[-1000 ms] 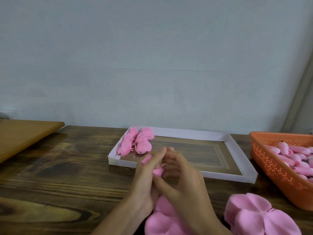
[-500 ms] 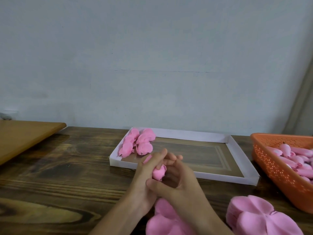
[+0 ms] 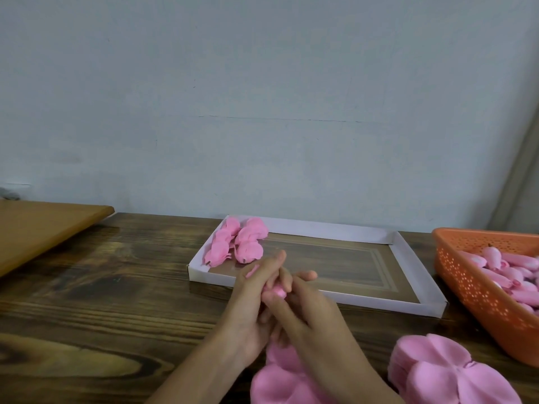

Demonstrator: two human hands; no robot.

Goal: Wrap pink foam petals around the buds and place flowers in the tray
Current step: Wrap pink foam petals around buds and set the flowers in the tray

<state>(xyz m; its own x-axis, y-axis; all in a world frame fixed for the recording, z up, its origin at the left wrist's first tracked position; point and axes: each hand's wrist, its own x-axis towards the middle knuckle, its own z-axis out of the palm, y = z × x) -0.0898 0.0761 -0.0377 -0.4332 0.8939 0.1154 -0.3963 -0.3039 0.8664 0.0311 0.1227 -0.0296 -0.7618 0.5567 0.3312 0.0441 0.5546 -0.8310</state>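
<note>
Both hands meet just in front of the white tray [image 3: 414,306], and between them sits a pink foam flower [image 3: 276,290], mostly hidden. My left hand [image 3: 250,310] cups it from the left, fingers stretched up along it. From the right, my right hand [image 3: 309,316] curls its thumb and fingers round the flower. Several finished pink flowers [image 3: 237,243] lie in the tray's far left corner. Under my wrists lies a stack of pink foam petals [image 3: 277,380], and a second petal stack [image 3: 443,371] is at the lower right.
An orange perforated basket [image 3: 472,275] holding several pink buds [image 3: 507,266] stands at the right edge. A lighter wooden board [image 3: 43,228] lies at the far left on the dark wooden table [image 3: 102,287]. A pale wall rises behind the tray.
My hands have kept working the flower in place. The left fingers now reach higher along it, and less of the pink shows between the hands.
</note>
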